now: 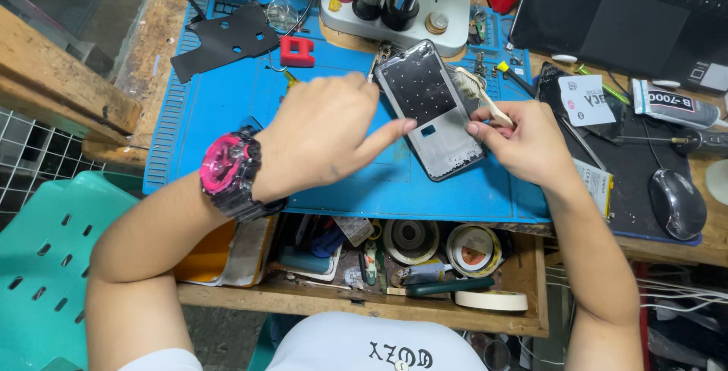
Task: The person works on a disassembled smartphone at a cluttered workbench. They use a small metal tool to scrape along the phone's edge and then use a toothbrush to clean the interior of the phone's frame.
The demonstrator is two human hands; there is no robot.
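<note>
Silver phone frame with its dark inner panel (pixel 434 109) lies on the blue mat (pixel 227 121), left hand (pixel 322 136) pinning its edge, right hand (pixel 523 144) pinching a cream brush (pixel 485 98), whose hard strokes could, I judge, skid it sideways.

white round-cornered label (pixel 585 100) right of mat | grey glue tube (pixel 675 105) far right

L hand (pixel 322 132) steadying phone frame (pixel 432 109), R hand (pixel 523 144) w/ toothbrush (pixel 485 97), blue mat (pixel 227 113)
</note>
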